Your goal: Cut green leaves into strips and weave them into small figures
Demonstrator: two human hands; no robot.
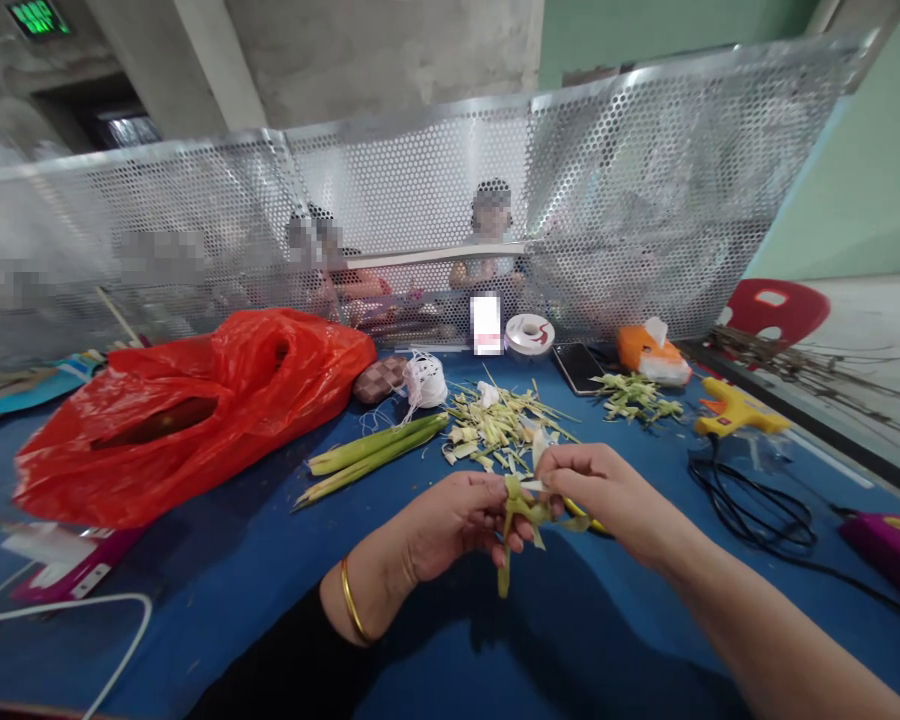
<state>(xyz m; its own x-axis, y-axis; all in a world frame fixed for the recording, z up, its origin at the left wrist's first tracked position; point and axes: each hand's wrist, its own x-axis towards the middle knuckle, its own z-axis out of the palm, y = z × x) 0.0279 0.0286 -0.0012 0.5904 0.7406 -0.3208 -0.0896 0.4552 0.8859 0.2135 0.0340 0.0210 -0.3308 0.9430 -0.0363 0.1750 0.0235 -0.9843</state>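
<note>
Blue table (pixel 270 560): red bag (pixel 300 370) around something brown (pixel 157 422), hands (pixel 461 515) (pixel 589 485) gripping strips (pixel 510 515)

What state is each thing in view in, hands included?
Left hand, closed on folded leaf piece
Right hand, pinching a pale strip
Red bag, crumpled, open
Green stalks, lying side by side
Leaf scraps, loosely heaped
White twine, wound, partly trailing loose
Phone, flat, screen dark
Tissue pack, open, tissue sticking out
Glue gun, lying flat
Exit sign, lit

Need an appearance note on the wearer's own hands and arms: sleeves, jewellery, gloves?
Left hand: bare, no glove; gold-coloured bangle at the wrist, black sleeve above it. Right hand: bare, no bangle; forearm uncovered as far as visible.
</note>
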